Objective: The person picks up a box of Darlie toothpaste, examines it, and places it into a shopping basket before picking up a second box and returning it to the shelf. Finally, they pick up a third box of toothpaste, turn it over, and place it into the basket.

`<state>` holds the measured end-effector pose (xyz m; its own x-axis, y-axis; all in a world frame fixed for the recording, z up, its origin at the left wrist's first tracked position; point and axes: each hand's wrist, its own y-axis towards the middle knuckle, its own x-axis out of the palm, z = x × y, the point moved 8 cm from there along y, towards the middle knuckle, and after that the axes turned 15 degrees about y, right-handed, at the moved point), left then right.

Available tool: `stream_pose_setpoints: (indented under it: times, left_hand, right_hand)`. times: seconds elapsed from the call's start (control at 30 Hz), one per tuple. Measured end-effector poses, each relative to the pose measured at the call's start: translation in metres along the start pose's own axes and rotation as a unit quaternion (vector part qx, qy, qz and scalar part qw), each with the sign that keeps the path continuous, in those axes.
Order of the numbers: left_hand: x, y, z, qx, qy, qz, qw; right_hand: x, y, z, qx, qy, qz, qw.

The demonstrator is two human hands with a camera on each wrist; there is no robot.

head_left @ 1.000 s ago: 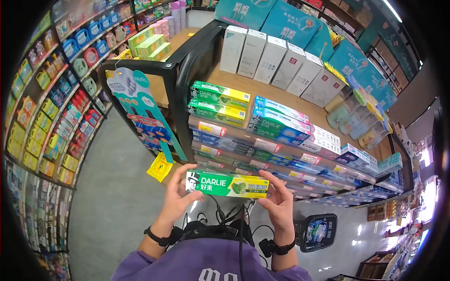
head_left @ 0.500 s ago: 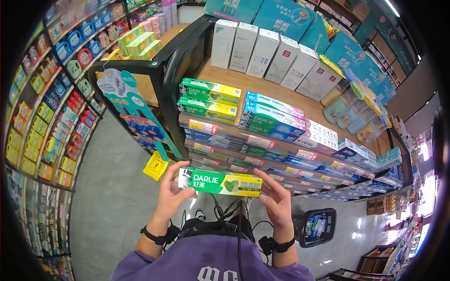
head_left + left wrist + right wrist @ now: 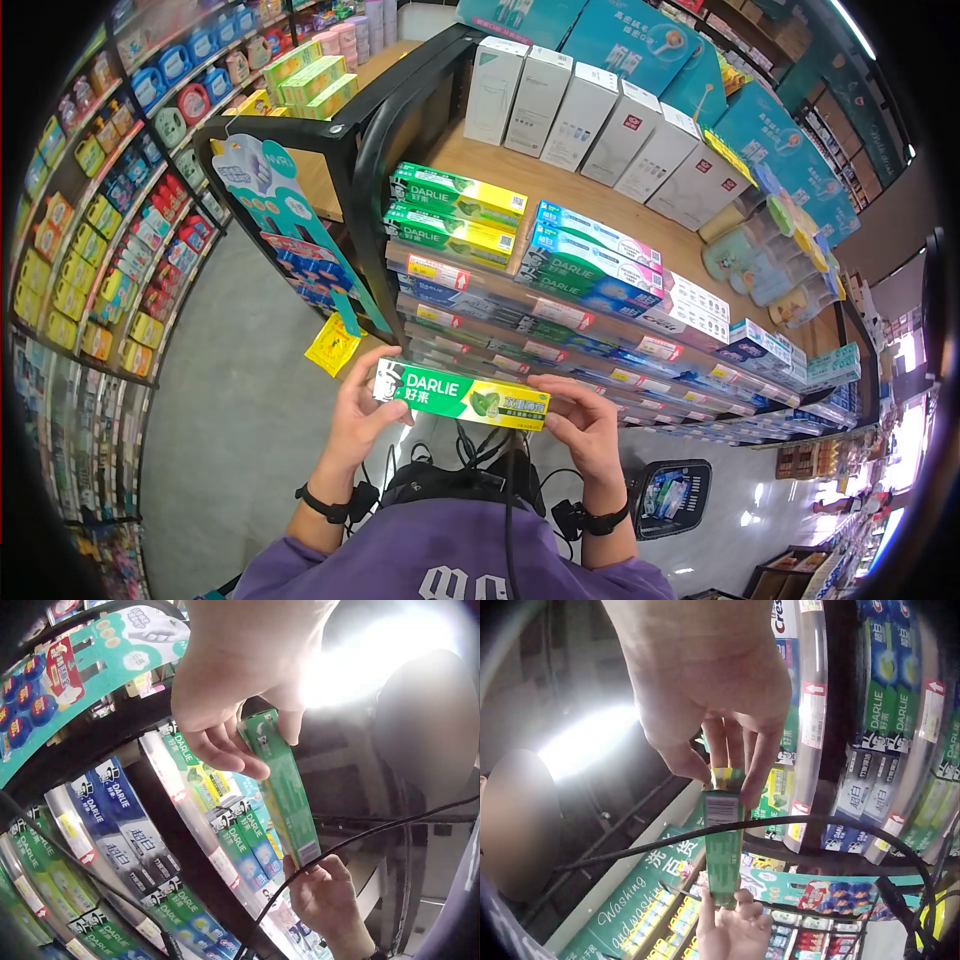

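Note:
A green, white and yellow DARLIE toothpaste box (image 3: 462, 394) is held up lengthwise between both hands, its printed front facing up in the head view. My left hand (image 3: 362, 412) grips the white end, thumb on the front and fingers behind. At the yellow end, my right hand (image 3: 585, 425) pinches the box between thumb and fingers. From the left wrist view, the plain green back of the box (image 3: 289, 787) shows, with a barcode near the right hand (image 3: 326, 900). The right wrist view shows that barcode close under the right fingertips.
A shelf unit stands ahead, with stacked DARLIE boxes (image 3: 455, 218) on its top board and toothpaste rows below. White cartons (image 3: 545, 105) stand behind them. A black basket (image 3: 672, 500) holding packages is on the floor at right. Dark cables (image 3: 470, 445) hang below the box.
The box has shifted slightly left in the head view, and its right end now sits a little lower. The right fingers have moved onto the box's upper edge. Both hands keep hold.

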<state>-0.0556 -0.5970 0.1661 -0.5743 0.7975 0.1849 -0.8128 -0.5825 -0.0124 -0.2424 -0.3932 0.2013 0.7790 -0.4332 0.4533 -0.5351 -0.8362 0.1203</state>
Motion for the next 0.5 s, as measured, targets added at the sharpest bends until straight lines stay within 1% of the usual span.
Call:
stream_pose_setpoints:
  times: [0.1,0.2,0.4,0.5]
  left_hand:
    - [-0.001,0.003,-0.004,-0.006,0.003,-0.002,1.000]
    - [0.000,0.007,-0.005,-0.011,0.003,0.001,1.000]
    - [0.007,0.015,-0.001,-0.006,0.007,-0.008,1.000]
    - [0.005,0.014,0.001,0.000,0.004,-0.007,1.000]
  right_hand:
    - [-0.003,0.005,0.002,0.003,0.000,0.015,1.000]
    - [-0.010,0.004,0.006,0.033,0.003,0.025,0.999]
    - [-0.015,0.004,0.003,-0.012,-0.001,0.030,0.999]
    - [-0.012,0.003,0.003,-0.012,-0.004,0.034,0.999]
